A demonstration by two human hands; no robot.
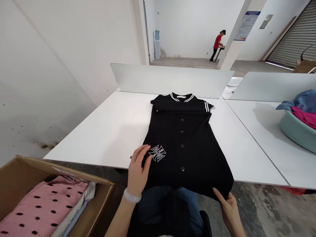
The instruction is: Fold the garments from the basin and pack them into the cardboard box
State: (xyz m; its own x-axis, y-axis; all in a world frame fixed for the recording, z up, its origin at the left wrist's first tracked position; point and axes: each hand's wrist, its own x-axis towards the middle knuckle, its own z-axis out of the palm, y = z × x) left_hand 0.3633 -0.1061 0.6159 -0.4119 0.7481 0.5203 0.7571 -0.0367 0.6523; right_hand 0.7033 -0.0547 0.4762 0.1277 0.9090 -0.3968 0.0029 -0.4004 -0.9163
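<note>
**Black garment (197,144) spread on table (98,128), pinched at one hem corner**

With right hand (228,204): closed on lower right corner of hem, thumb on top, fingers underneath. With left hand (138,171): half open, thumb apart from loosely bent fingers, at garment's left edge beside white emblem (157,153); hard to tell whether gripping any fabric. On left wrist, pale bracelet (132,196).

Outward along the garment: front up, hem past near edge of table, row of dark buttons (182,145) up the middle. Near the top, striped cuff (206,106) lying at right, just below the shoulder. At far end, white-striped collar (191,97), towards pale divider (172,79).

Lower left: cardboard box (103,196) with pink spotted cloth (44,204) inside. Far right: pale green basin (293,131), heaped with blue and magenta cloth (304,100). In background, person in red top (217,42), leaning over small stand (222,47).
</note>
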